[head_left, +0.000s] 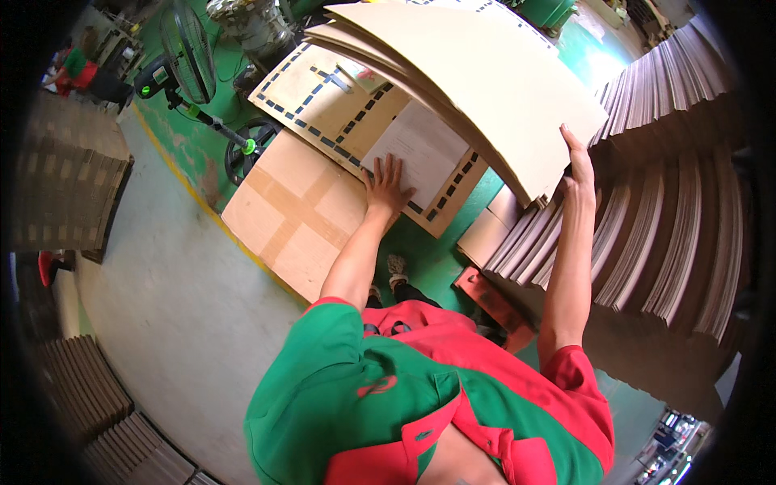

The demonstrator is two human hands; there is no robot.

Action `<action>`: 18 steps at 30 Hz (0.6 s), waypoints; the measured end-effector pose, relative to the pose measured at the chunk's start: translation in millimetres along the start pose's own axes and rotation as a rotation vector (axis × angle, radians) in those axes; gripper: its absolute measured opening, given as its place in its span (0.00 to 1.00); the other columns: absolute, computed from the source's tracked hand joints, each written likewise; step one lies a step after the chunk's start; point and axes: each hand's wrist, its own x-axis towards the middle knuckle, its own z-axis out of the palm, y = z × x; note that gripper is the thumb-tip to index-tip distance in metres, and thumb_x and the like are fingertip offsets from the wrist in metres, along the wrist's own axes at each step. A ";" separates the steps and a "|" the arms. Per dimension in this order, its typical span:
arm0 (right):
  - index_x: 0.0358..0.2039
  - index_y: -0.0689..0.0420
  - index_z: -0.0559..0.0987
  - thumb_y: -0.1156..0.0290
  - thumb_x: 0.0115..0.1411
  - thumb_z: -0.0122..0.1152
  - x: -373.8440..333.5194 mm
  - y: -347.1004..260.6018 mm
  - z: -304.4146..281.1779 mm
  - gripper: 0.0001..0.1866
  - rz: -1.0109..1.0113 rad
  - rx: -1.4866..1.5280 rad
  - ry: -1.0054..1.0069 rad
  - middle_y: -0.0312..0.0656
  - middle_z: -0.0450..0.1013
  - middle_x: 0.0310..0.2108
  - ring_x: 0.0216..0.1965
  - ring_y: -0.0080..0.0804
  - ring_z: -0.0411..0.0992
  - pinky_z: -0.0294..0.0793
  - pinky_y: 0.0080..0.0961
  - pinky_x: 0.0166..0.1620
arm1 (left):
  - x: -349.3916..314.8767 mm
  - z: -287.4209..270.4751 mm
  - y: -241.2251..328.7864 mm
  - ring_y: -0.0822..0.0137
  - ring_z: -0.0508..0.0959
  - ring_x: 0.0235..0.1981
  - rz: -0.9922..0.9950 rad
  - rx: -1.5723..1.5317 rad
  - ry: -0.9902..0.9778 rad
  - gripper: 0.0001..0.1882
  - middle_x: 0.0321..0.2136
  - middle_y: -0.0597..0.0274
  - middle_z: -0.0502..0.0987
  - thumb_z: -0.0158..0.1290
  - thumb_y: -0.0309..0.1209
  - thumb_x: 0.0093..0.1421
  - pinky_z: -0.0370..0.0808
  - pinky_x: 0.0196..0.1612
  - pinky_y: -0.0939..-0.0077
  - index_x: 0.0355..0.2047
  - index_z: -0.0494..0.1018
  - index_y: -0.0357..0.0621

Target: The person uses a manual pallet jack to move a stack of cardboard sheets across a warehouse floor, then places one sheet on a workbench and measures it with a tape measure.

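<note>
My right hand point(579, 166) grips the right edge of a few large tan cardboard sheets point(493, 73), thumb on top and fingers hidden behind. The sheets are tilted up and bowed over a brown board point(323, 109) marked with black dashes. Flat and with fingers spread, my left hand point(388, 187) rests at the board's near edge, on the corner of a white printed paper point(424, 144). A small picture card point(364, 77) lies farther back on the board, partly under the raised sheets.
A taped carton point(303, 198) stands left of the board, with a floor fan point(190, 61) behind it. Tall cardboard stacks point(647, 234) crowd the right side, near a red metal piece point(493, 305). More stacks point(69, 178) and another person point(81, 71) are at left.
</note>
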 end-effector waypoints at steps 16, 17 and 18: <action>0.45 0.65 0.77 0.64 0.62 0.61 13.6 -22.9 -22.2 0.18 -0.043 -0.149 0.008 0.44 0.78 0.40 0.37 0.31 0.76 0.77 0.26 0.43 | -83.6 21.0 6.2 0.38 0.40 0.70 -0.090 -0.187 0.106 0.45 0.71 0.49 0.42 0.54 0.52 0.59 0.40 0.66 0.31 0.70 0.50 0.47; 0.45 0.65 0.77 0.64 0.62 0.61 15.3 -23.2 -24.3 0.18 -0.045 -0.132 0.003 0.44 0.77 0.40 0.37 0.30 0.76 0.77 0.27 0.43 | -83.1 22.2 6.7 0.39 0.41 0.70 -0.094 -0.185 0.119 0.45 0.71 0.46 0.43 0.54 0.52 0.58 0.40 0.66 0.32 0.69 0.50 0.45; 0.46 0.64 0.76 0.63 0.62 0.62 17.1 -23.3 -26.1 0.18 -0.044 -0.122 0.003 0.43 0.77 0.40 0.38 0.30 0.76 0.77 0.27 0.43 | -81.0 22.3 6.4 0.39 0.41 0.71 -0.097 -0.187 0.128 0.46 0.70 0.44 0.43 0.55 0.53 0.58 0.40 0.66 0.33 0.69 0.51 0.44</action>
